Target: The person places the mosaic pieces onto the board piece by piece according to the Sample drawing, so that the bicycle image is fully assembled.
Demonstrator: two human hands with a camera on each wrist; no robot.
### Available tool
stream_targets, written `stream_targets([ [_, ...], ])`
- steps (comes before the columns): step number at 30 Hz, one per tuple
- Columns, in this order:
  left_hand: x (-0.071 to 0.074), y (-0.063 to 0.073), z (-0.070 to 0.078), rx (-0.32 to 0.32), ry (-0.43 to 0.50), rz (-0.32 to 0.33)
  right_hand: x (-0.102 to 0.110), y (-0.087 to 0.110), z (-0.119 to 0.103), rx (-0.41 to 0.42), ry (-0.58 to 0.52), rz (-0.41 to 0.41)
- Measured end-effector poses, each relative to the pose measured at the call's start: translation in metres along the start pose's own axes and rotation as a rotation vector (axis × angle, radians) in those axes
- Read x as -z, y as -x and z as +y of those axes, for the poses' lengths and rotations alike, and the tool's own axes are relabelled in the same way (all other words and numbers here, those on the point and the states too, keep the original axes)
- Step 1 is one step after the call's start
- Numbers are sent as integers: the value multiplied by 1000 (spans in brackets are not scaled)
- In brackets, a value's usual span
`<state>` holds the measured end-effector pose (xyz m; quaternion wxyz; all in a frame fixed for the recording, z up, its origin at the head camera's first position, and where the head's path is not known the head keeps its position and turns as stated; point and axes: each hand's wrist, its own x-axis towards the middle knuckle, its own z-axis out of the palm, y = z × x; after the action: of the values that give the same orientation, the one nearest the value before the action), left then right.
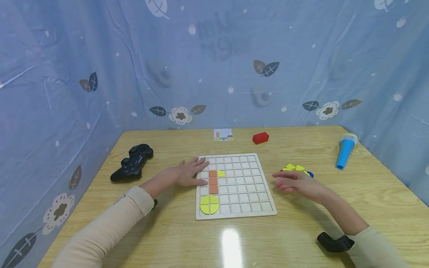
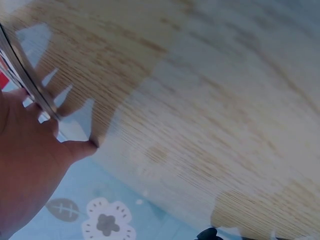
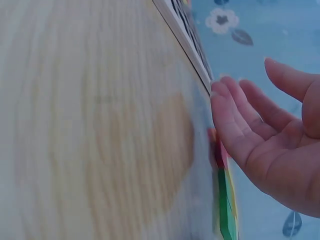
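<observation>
A white grid board (image 1: 234, 216) lies mid-table. Spread over its left edge is my left hand (image 1: 187, 174), fingers straight and resting on the board. Near those fingertips sit a column of orange squares (image 1: 213, 181) and one small yellow piece (image 1: 221, 173). Yellow quarter-circle pieces (image 1: 205, 209) form a full circle in the lower left corner. Just right of the board hovers my right hand (image 1: 299, 183), its fingers loosely extended; the palm shows bare in the right wrist view. Behind it, partly hidden, is a pile of coloured pieces (image 1: 290, 166), yellow, red and blue, with a green piece (image 3: 226, 205) in the right wrist view.
A black game controller (image 1: 134, 163) lies at the left. Toward the back are a small printed card (image 1: 223, 134) and a red block (image 1: 260, 138). A blue toy microphone (image 1: 345, 152) lies at the far right. Patterned blue cloth (image 1: 214, 74) surrounds the table.
</observation>
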<state>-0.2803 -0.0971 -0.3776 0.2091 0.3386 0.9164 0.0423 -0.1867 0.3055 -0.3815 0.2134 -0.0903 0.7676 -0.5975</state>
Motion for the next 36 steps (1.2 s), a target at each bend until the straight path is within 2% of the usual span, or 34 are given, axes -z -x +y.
stream_targets([
  [9,-2,-2,-1,-6,-8,2,34,24,5,21,-33,76],
  [16,-1,0,1,-6,-6,1,52,40,15,52,-47,144],
  [19,-1,0,0,-11,-7,2,55,45,19,68,-26,171],
  [25,-1,-1,0,-16,-2,5,58,52,23,73,89,234],
  [36,-1,0,0,-18,-1,5,57,60,25,47,159,219],
])
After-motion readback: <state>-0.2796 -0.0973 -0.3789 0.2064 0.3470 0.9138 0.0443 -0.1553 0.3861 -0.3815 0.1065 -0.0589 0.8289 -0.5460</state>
